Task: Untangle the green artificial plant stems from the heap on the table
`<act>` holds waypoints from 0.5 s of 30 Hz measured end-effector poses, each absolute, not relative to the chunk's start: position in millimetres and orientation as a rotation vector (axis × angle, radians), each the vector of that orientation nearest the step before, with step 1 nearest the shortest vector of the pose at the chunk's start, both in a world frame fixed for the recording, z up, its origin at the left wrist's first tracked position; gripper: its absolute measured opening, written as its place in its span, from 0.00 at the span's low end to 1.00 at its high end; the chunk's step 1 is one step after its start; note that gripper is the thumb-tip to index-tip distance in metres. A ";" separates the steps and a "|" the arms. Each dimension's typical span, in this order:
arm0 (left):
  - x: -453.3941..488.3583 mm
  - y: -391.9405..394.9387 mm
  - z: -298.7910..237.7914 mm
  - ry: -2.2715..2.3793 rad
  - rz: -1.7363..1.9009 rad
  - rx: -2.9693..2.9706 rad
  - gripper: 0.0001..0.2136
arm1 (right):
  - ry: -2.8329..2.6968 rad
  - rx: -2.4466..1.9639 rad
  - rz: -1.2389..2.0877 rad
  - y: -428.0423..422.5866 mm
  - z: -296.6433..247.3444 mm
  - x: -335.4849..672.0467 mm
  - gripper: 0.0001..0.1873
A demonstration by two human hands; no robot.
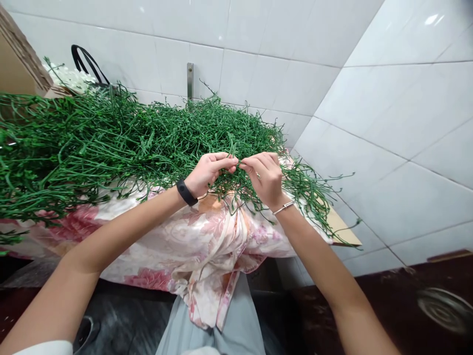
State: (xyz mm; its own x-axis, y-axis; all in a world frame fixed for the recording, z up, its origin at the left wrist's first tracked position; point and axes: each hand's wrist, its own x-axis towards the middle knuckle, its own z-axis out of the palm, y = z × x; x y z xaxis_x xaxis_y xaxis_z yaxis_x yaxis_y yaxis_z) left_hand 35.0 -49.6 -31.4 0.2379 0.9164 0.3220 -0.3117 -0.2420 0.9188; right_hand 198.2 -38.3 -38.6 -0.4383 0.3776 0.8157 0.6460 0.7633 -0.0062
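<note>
Left hand (210, 172) bare; black, broad, smooth wristband (186, 193) at wrist. Right hand (267, 178) bare; slim silver-coloured bracelet (284, 207) with small straight bar. White short sleeve (44, 348) on left upper arm. Trousers (242, 308) pale grey-blue, softly creased.

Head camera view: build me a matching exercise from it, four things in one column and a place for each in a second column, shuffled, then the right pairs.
Things:
1. Green stems
2. Dark wristband
3. Silver bracelet
4. White flowers

Places:
A. At the wrist of the right hand
B. At the upper left of the view
C. Heaped on the floral cloth
D. At the wrist of the left hand

Right pairs: 1-C, 2-D, 3-A, 4-B
</note>
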 end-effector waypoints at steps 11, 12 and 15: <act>32.1 -46.8 -38.7 0.698 1.619 1.732 0.04 | -1.824 -0.648 1.169 -41.8 -31.8 186.0 0.16; 31.7 -48.3 -37.9 0.707 1.638 1.802 0.04 | -1.777 -0.614 1.305 -41.9 -30.4 186.6 0.16; 30.6 -51.6 -35.6 0.729 1.687 1.979 0.04 | -1.676 -0.538 1.615 -42.5 -26.9 189.1 0.16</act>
